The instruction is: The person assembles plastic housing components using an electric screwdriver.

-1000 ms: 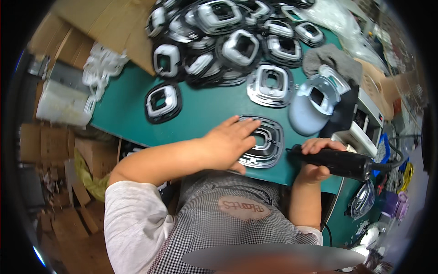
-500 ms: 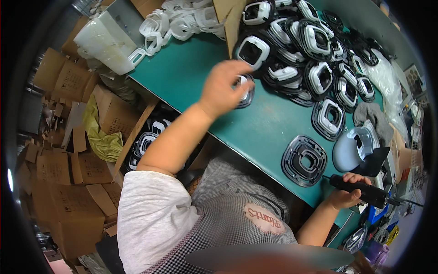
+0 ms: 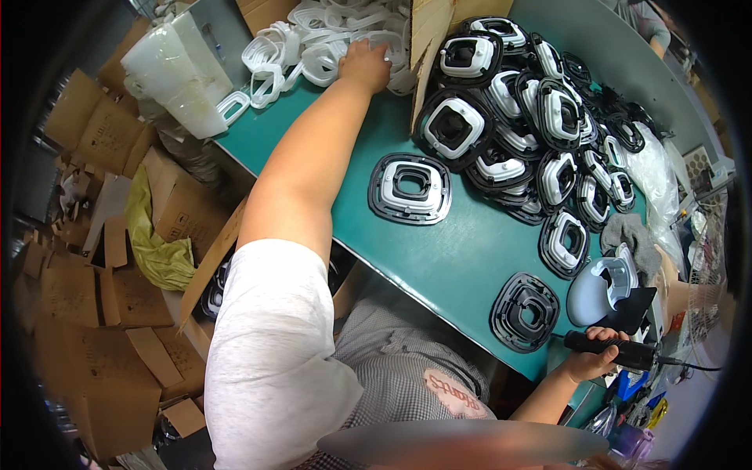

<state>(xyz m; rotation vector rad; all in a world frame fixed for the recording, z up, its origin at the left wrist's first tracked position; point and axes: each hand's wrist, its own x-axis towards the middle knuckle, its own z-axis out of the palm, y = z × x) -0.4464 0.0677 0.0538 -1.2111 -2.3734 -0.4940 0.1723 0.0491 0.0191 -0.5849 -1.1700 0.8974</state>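
My left hand reaches across the bench into a heap of white plastic frames, its fingers curled on the rim of one; the fingertips are partly hidden. Wrapped in my right hand is a black corded electric screwdriver, its tip pointing left. Just beyond that tip a black square ring-shaped part lies flat near the front edge. Farther left lies a black base with a white frame on it, touched by neither hand.
Many black-and-white assemblies are heaped at the back right of the green bench. A cardboard divider stands between the heaps. Right of the bench are a pale blue rounded housing and a grey cloth. Cardboard boxes fill the left floor.
My left hand has gone from the black-and-white assembly to the white frames at the back, leaving the assembly flat on the bench. The right hand still grips the screwdriver.
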